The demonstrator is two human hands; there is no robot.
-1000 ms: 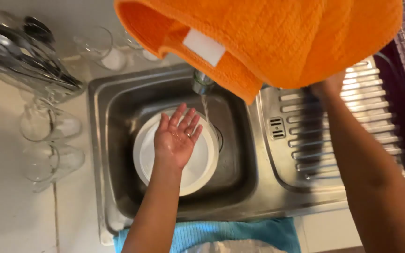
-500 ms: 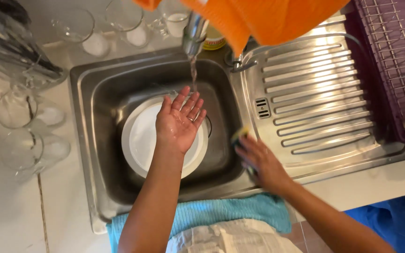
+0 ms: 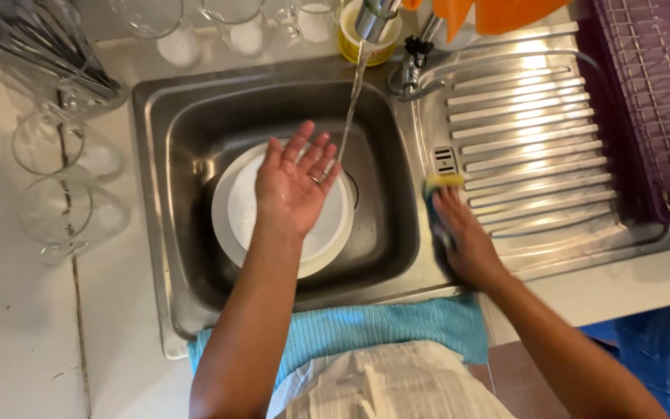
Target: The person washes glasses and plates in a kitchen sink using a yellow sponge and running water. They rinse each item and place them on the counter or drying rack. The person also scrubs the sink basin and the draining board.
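My left hand (image 3: 298,182) is held open, palm up, over a white plate (image 3: 234,209) that lies in the steel sink (image 3: 180,140). A thin stream of water (image 3: 352,101) runs from the tap (image 3: 374,17) just right of its fingers. My right hand (image 3: 463,237) rests on the sink's right rim, closed on a yellow and dark sponge (image 3: 442,183) at the edge of the ribbed draining board (image 3: 537,140).
Clear glasses lie on the white counter at left (image 3: 63,186) and stand along the back (image 3: 172,35). A yellow tub (image 3: 366,46) sits behind the tap. A purple dish rack (image 3: 653,101) is at right, an orange towel (image 3: 498,14) hangs above, and a blue cloth (image 3: 374,330) drapes the front edge.
The orange towel has gone up out of most of the view. My right hand came down from the towel to the sink's right rim and holds the sponge. My left hand stays over the plate.
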